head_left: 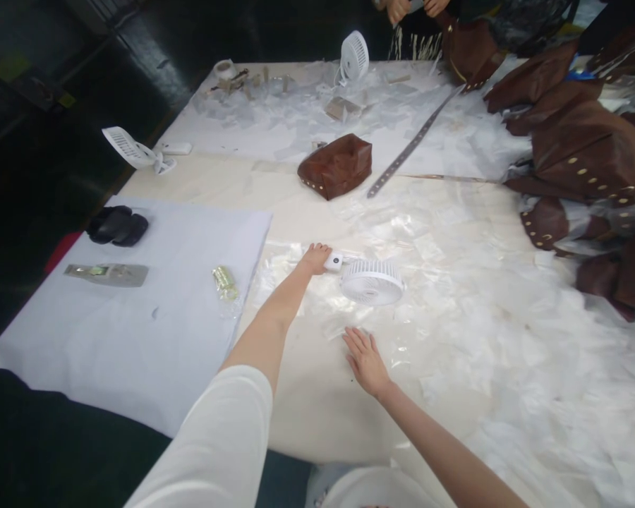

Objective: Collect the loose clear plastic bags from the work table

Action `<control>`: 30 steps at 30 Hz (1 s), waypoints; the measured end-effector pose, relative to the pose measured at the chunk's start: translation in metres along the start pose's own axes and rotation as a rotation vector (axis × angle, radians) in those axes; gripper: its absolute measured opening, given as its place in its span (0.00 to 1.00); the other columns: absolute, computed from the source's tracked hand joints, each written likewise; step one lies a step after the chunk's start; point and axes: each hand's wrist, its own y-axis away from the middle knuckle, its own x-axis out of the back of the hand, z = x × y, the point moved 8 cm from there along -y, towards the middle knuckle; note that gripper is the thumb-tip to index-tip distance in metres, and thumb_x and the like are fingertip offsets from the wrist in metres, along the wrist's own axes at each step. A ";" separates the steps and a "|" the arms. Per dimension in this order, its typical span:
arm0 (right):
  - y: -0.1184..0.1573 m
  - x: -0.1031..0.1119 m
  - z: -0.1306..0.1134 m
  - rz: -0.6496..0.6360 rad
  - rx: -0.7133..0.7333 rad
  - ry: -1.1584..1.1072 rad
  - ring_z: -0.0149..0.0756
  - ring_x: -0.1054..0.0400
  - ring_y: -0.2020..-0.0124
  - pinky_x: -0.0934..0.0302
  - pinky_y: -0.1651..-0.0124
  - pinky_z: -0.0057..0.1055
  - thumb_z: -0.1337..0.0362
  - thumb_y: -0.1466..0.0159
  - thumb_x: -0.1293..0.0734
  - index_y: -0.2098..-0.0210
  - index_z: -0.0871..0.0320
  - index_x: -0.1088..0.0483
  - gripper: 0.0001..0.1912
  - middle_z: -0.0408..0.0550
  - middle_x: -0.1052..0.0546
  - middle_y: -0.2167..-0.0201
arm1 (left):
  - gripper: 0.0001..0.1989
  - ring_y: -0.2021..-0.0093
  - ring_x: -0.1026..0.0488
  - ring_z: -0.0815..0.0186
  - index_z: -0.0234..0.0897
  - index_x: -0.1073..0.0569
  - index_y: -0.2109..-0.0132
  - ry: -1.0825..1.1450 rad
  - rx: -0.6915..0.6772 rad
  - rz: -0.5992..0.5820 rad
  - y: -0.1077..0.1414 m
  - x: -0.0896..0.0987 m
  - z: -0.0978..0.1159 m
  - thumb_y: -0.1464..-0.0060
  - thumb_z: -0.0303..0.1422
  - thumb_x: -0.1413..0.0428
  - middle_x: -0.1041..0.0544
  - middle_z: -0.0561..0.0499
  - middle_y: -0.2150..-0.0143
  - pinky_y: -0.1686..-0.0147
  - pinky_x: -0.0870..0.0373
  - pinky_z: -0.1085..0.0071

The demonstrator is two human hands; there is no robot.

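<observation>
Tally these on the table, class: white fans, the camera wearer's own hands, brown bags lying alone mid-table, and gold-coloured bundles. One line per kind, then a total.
White fans: 3 (near fan, left-edge fan, far fan)
Wearer's hands: 2 (left hand, right hand)
Lone brown bag: 1
Gold-coloured bundle: 1
Total: 7

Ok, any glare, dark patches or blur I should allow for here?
Head view: glare glints off the clear plastic beyond the near fan; head view, left side: the floor sinks into shadow; head view, lower right: soft detail blends the thin sheets into a pale haze; head view, centre: the left hand looks soft too.
</observation>
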 end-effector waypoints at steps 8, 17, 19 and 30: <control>0.008 -0.002 0.009 0.020 -0.026 -0.090 0.49 0.53 0.28 0.56 0.30 0.60 0.71 0.30 0.46 0.33 0.57 0.40 0.27 0.53 0.44 0.28 | 0.38 0.35 0.41 0.45 0.28 0.40 0.35 -0.187 -0.076 -0.058 0.037 0.025 0.013 0.51 0.32 0.36 0.34 0.31 0.37 0.32 0.58 0.52; 0.021 0.019 0.045 0.222 -0.110 -0.265 0.47 0.45 0.32 0.51 0.32 0.58 0.72 0.33 0.41 0.39 0.55 0.32 0.24 0.52 0.33 0.34 | 0.30 0.39 0.34 0.42 0.31 0.35 0.39 -0.277 0.022 -0.040 0.104 -0.022 0.033 0.48 0.33 0.41 0.29 0.30 0.42 0.38 0.41 0.46; 0.026 0.047 0.081 0.385 -0.160 -0.304 0.45 0.39 0.37 0.45 0.34 0.51 0.70 0.32 0.41 0.43 0.54 0.28 0.20 0.53 0.27 0.40 | 0.30 0.37 0.36 0.40 0.29 0.38 0.37 -0.263 0.051 0.042 0.112 -0.023 0.038 0.44 0.35 0.44 0.32 0.28 0.38 0.37 0.41 0.44; -0.019 0.141 0.218 0.292 -0.378 -0.072 0.51 0.44 0.37 0.49 0.37 0.49 0.63 0.41 0.27 0.41 0.54 0.30 0.28 0.57 0.30 0.40 | 0.21 0.37 0.32 0.54 0.40 0.28 0.42 0.472 0.317 0.246 0.291 -0.139 0.162 0.37 0.43 0.52 0.27 0.41 0.40 0.39 0.33 0.49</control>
